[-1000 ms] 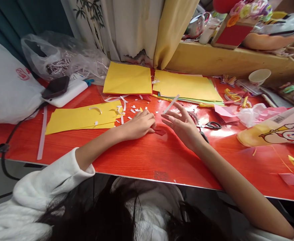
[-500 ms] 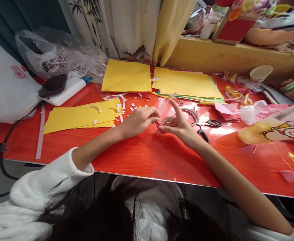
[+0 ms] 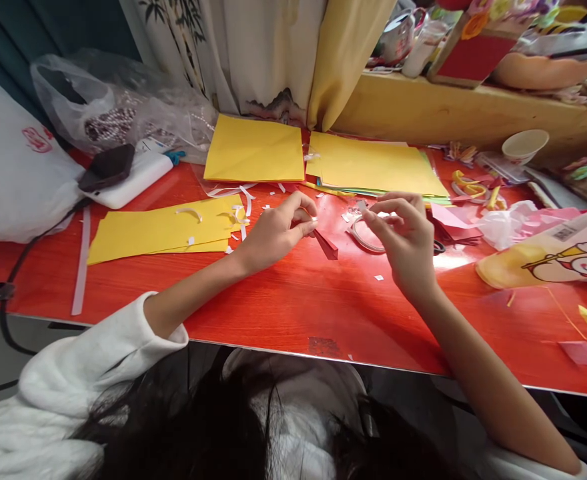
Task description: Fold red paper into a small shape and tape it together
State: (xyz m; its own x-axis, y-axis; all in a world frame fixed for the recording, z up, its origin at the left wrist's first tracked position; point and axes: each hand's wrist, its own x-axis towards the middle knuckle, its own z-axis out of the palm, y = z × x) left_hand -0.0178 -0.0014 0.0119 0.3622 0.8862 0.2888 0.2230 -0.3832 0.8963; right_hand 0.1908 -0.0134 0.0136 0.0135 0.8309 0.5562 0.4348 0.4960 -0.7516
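My left hand (image 3: pixel 273 235) is closed in a pinch above the red table, left of the middle. From its fingertips a small folded red paper piece (image 3: pixel 327 247) points down to the right. A bit of white shows at the thumb tip. My right hand (image 3: pixel 407 237) is raised to the right, apart from the left one, and pinches a small white paper scrap (image 3: pixel 362 206) between thumb and finger. Behind it lie a ring-shaped roll (image 3: pixel 366 241), partly covered, and the scissors, of which just a dark handle (image 3: pixel 439 247) shows.
Yellow sheets (image 3: pixel 253 150) and a stack of coloured paper (image 3: pixel 373 163) lie at the back. Cut yellow strips (image 3: pixel 163 230) with white scraps are at left, near a phone (image 3: pixel 107 168). A drink cup (image 3: pixel 548 257) and a paper cup (image 3: pixel 525 145) are at right.
My right hand has let go of the red paper piece and moved right, now pinching a white scrap. The red piece stays with my left hand. A white scrap now lies on the table between.
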